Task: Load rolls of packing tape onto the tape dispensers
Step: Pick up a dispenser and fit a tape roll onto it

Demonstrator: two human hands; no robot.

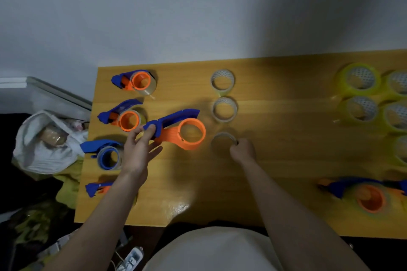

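Observation:
My left hand (139, 152) grips the blue end of an empty blue-and-orange tape dispenser (184, 130) and holds it over the middle of the wooden table (286, 160); its orange hub has no roll on it. My right hand (242, 151) pinches the right rim of a nearly clear tape roll (221, 137) lying flat on the table just right of the dispenser. Two more clear rolls (222, 79) (224, 108) lie in a line behind it.
Several dispensers with rolls on them lie along the table's left edge, such as the far one (136, 81). Another loaded dispenser (365, 196) lies front right. Several yellowish rolls (359, 79) crowd the far right. A white bag (44, 145) sits off the table's left side.

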